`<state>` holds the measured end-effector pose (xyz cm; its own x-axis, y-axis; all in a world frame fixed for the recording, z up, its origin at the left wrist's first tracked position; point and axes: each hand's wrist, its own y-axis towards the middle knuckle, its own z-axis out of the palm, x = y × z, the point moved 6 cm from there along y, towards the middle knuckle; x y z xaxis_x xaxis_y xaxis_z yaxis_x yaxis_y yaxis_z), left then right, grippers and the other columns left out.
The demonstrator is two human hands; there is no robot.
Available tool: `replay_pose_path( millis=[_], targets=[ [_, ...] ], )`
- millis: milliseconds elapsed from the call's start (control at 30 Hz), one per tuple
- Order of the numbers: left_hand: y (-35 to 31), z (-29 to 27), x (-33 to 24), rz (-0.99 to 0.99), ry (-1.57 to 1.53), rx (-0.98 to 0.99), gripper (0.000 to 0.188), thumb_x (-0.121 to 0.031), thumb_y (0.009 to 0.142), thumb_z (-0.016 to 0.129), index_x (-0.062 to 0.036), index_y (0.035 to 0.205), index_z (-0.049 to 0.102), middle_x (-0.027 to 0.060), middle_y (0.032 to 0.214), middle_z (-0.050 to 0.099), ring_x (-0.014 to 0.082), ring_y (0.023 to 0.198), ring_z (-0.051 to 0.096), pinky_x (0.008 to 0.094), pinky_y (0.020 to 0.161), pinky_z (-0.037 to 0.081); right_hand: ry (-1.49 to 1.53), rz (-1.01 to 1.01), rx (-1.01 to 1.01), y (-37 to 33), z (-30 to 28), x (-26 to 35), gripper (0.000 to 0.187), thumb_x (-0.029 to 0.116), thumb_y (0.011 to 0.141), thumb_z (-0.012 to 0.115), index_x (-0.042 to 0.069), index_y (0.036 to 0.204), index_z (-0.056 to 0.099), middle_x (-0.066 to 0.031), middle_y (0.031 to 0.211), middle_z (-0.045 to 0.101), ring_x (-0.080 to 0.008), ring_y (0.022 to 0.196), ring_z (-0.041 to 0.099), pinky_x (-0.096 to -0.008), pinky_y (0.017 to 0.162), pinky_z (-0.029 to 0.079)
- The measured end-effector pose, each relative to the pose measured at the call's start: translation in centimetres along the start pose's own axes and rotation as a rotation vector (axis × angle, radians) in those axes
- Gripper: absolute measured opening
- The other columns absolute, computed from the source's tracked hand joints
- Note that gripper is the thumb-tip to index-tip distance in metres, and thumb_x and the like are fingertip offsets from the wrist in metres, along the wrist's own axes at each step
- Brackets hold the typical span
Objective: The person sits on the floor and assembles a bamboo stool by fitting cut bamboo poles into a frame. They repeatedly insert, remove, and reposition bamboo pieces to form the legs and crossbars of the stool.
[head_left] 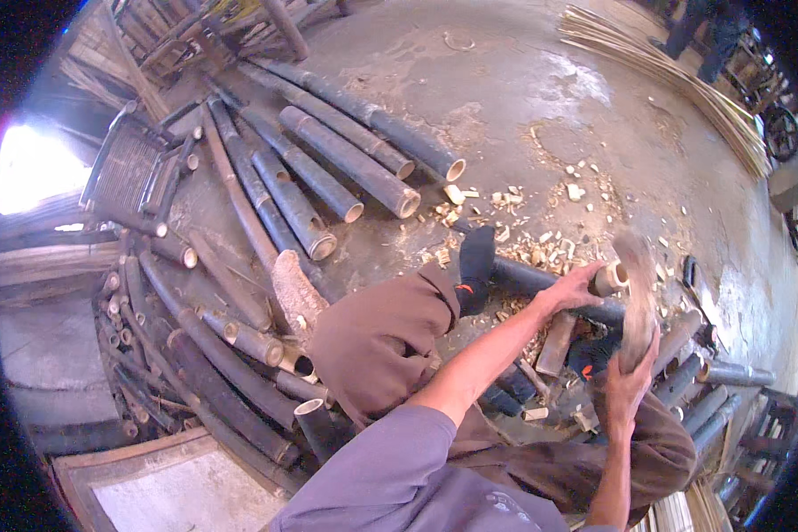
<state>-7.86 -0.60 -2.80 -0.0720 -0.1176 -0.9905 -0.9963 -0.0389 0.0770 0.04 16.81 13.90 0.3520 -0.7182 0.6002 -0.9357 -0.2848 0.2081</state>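
Note:
My left hand (572,291) is closed around a short bamboo piece (603,280) whose pale cut end faces right. It holds the piece against a dark bamboo pole (528,277) lying between my feet. My right hand (628,383) grips a thick wooden club (638,328). The club rises beside the bamboo piece, its upper end smeared by motion; I cannot tell whether the two touch. Pale wood chips (550,244) are scattered around the pole. My feet, in dark socks (477,257), rest on either side of the work.
Several dark bamboo poles (346,146) lie fanned out ahead on the left. More bamboo (226,390) is heaped at my left, near a chair (129,168) and a framed board (164,483). A bundle of long strips (674,84) lies far right, near a person's legs (696,40).

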Motion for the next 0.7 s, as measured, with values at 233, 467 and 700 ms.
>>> replay_pose_path(
  millis=[233, 467, 700],
  targets=[
    [-0.4, -17.9, 5.9, -0.348, 0.427, -0.376, 0.028, -0.026, 0.080, 0.062, -0.0005, 0.092, 0.067, 0.0255, 0.095, 0.066, 0.0403, 0.093, 0.064, 0.0465, 0.084, 0.051, 0.199, 0.319, 0.342, -13.3, 5.1, -4.4, 0.087, -0.001, 0.075, 0.062, 0.013, 0.151, 0.023, -0.0229, 0.131, 0.054, -0.0249, 0.119, 0.052, -0.0352, 0.102, 0.039],
    [3.1, -30.3, -3.5, -0.124, 0.507, -0.346, 0.040, -0.028, 0.086, 0.064, -0.0029, 0.118, 0.064, 0.0115, 0.098, 0.070, 0.0219, 0.092, 0.064, 0.0361, 0.083, 0.050, 0.154, 0.291, 0.875, -16.8, 14.0, -8.5, 0.084, 0.023, 0.073, 0.070, 0.007, 0.145, 0.028, -0.0294, 0.116, 0.060, -0.0438, 0.101, 0.061, -0.0462, 0.083, 0.051],
    [6.2, -17.1, -7.6, -0.093, 0.368, -0.091, 0.037, -0.031, 0.094, 0.060, 0.0021, 0.110, 0.063, 0.0107, 0.092, 0.068, 0.0165, 0.082, 0.062, 0.0298, 0.077, 0.049, -0.060, -0.023, 0.870, -18.2, 13.5, -8.0, 0.061, 0.027, 0.087, 0.064, 0.008, 0.139, 0.039, -0.0217, 0.101, 0.060, -0.0400, 0.100, 0.060, -0.0487, 0.081, 0.051]
  ],
)
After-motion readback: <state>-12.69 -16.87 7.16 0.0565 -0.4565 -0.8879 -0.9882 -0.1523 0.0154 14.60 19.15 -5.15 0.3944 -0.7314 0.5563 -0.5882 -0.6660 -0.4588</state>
